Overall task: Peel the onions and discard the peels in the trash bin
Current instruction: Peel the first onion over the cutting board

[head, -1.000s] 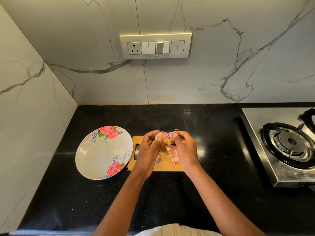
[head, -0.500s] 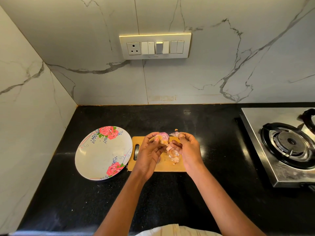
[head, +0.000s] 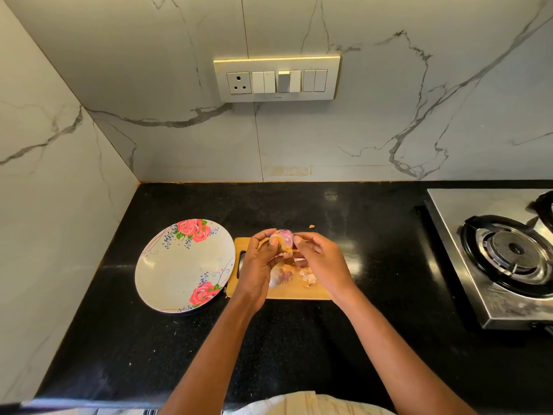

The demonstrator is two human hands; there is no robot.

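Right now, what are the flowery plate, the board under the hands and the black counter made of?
Plate: probably melamine or glazed ceramic, glossy white with printed roses; I can't tell which. Board: looks like wood or bamboo, pale tan and matte. Counter: likely polished granite, black, speckled and reflecting light.

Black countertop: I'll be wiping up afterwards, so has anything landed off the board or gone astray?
One small orange peel scrap lies on the black stone countertop just behind the wooden cutting board. The other loose peels sit on the board. Nothing else looks stray.
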